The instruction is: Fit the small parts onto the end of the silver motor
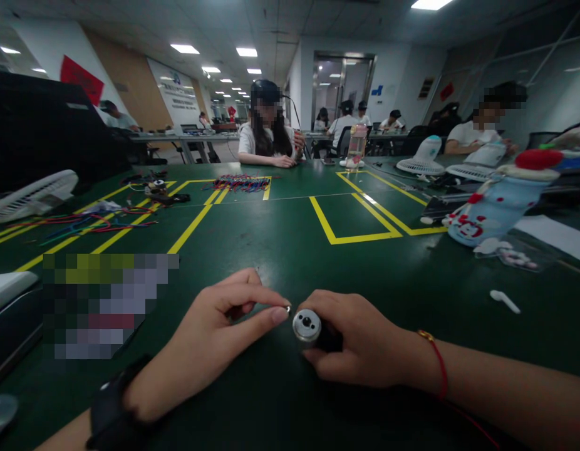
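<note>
Right hand (365,344), low centre of frame, grips a small metal cylinder (307,326), round end facing cam, on the green table (280,250). Left hand (210,341), just left of it, pinches a tiny silvery part (288,308) btwn thumb & forefinger, close to cylinder's top edge. Coloured wires (240,182) lie upper centre.
</note>
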Demonstrator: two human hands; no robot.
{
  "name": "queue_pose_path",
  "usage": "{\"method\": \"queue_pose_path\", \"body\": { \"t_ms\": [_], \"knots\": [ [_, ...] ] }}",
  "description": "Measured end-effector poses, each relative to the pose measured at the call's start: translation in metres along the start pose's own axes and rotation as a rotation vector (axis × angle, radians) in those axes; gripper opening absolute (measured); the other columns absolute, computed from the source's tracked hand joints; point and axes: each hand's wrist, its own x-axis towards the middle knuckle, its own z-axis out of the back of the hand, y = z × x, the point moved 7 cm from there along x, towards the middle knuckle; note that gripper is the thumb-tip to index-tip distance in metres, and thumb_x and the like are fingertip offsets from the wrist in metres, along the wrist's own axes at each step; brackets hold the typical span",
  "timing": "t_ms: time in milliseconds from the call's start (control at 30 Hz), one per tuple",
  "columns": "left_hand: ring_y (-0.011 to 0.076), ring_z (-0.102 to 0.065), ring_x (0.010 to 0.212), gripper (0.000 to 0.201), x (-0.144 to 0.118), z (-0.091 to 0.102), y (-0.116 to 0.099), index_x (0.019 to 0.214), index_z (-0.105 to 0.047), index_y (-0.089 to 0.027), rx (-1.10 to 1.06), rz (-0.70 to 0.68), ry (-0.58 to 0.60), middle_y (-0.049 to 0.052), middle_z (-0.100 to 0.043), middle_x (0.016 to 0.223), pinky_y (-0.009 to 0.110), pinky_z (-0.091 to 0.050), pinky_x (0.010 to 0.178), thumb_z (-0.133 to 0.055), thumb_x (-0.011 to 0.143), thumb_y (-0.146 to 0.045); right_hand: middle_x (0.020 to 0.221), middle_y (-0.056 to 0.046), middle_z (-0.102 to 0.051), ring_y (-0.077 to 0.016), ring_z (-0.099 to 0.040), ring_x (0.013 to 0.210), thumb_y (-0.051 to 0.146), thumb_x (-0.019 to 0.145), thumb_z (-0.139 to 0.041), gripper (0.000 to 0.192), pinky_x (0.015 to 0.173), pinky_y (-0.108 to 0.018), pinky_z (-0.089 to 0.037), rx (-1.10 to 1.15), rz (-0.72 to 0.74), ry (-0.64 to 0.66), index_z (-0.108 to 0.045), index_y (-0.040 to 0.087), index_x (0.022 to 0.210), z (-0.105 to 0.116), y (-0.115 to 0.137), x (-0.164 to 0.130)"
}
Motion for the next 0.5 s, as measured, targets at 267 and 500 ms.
{"method": "queue_pose_path", "body": {
  "t_ms": [267, 500],
  "knots": [
    [0.0133, -0.055, 0.076, 0.011, -0.001, -0.025, 0.011, 0.085, -0.075, -0.028, 0.135, -0.105, 0.342, -0.002, -0.054, 0.079, 0.025, -0.039, 0.068, -0.065, 0.087, -0.031, 0.09, 0.0, -0.058, -0.012, -0.049, 0.072, 0.024, 0.071, -0.065, 0.029, 0.062, -0.024, -0.037, 0.012, -0.02, -0.005, -0.057, 0.019, 0.099, -0.002, -0.004, -0.001],
    [0.0137, -0.055, 0.077, 0.011, -0.002, -0.026, 0.011, 0.084, -0.074, -0.027, 0.173, -0.11, 0.348, -0.002, -0.055, 0.079, 0.026, -0.038, 0.069, -0.063, 0.088, -0.031, 0.093, -0.001, -0.059, -0.013, -0.05, 0.074, 0.023, 0.072, -0.065, 0.03, 0.063, -0.024, -0.038, 0.026, -0.009, 0.0, -0.057, 0.019, 0.101, -0.002, -0.003, -0.002]
  ]
}}
